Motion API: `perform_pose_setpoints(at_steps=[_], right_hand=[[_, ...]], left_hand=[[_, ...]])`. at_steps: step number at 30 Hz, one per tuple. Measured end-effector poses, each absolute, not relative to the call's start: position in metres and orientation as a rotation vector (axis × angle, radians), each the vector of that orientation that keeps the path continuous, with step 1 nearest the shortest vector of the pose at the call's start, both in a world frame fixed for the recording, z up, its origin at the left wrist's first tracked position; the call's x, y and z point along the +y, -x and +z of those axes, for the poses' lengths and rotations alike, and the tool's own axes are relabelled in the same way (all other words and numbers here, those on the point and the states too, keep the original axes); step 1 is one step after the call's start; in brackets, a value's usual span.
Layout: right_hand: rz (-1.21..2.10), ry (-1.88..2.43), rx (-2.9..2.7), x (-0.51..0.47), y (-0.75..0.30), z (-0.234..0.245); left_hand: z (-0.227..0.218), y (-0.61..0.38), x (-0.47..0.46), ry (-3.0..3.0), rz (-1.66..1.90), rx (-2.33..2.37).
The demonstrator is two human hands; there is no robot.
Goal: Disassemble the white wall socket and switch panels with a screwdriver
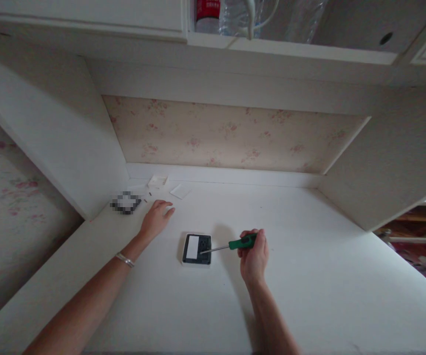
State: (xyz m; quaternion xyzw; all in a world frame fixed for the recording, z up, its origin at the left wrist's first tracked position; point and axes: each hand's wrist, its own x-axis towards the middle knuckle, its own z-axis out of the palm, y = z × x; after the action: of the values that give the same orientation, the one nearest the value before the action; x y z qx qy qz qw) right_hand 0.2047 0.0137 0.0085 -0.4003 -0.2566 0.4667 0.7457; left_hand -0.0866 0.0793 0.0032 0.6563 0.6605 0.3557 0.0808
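Observation:
My right hand point(253, 254) is closed around the green handle of a screwdriver point(243, 241). Its metal shaft points left, and the tip is over a small square device point(204, 244) with a white rim, a dark inside and a white label; whether the tip touches it I cannot tell. My left hand point(156, 218) rests over the white surface, fingers apart, holding nothing. Just beyond its fingers lies a thin clear-white square plate point(180, 191). Two tiny dark pieces, perhaps screws point(150, 194), lie left of that plate.
A pixelated dark-edged square object point(125, 202) sits at the left, with a shallow clear-white square piece point(158, 181) near the back wall. The white desk point(301, 276) lies between side panels. Overhead, a shelf point(290, 55) holds plastic bottles and a white cable point(250, 19).

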Motion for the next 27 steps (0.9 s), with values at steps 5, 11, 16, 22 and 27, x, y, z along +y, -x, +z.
perform_pose_setpoints(at_steps=[5, 11, 16, 22, 27], right_hand=[[0.872, 0.844, -0.643, 0.004, -0.204, 0.012], [0.819, 0.766, -0.835, -0.004, -0.199, 0.006], [0.867, 0.712, -0.947, -0.007, -0.198, 0.002], [0.798, 0.706, -1.033, -0.015, -0.193, 0.008], [0.637, 0.855, -1.046, -0.024, -0.189, 0.019]], left_hand=[[0.011, 0.045, 0.017, -2.063, 0.849, 1.447], [0.005, 0.034, -0.005, -2.049, 0.738, 1.346], [0.004, 0.034, 0.001, -2.010, 0.723, 1.339], [0.005, 0.034, 0.002, -2.004, 0.751, 1.329], [0.006, 0.033, 0.002, -2.022, 0.775, 1.340]])
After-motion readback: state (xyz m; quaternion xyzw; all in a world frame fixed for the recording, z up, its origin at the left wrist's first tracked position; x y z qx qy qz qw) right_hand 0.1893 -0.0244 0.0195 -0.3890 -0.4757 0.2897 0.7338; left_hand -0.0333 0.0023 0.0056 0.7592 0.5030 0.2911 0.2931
